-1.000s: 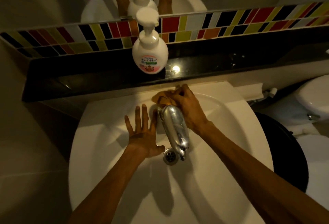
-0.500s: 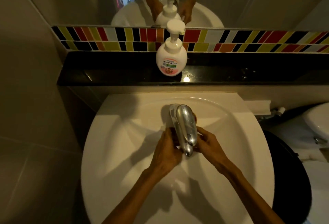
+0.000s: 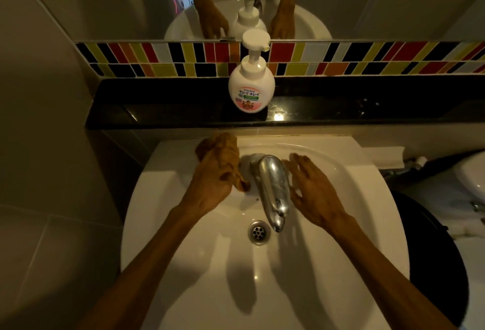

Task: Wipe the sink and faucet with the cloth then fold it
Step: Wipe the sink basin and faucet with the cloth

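A white sink (image 3: 183, 264) fills the lower middle, with a chrome faucet (image 3: 271, 185) reaching over the drain (image 3: 259, 232). My left hand (image 3: 210, 185) grips a bunched brown-orange cloth (image 3: 223, 148) against the sink's back left rim, beside the faucet base. My right hand (image 3: 312, 188) rests flat on the basin wall just right of the faucet, fingers spread and holding nothing.
A white pump soap bottle (image 3: 251, 88) stands on the black ledge (image 3: 157, 109) behind the sink, under a coloured tile strip and mirror. A toilet (image 3: 472, 180) and a dark bin (image 3: 430, 251) are at the right. A tiled wall closes the left side.
The cloth passed from my right hand to my left. Both hands left the faucet spout: the left moved up to the back left rim, the right spread flat to the faucet's right.
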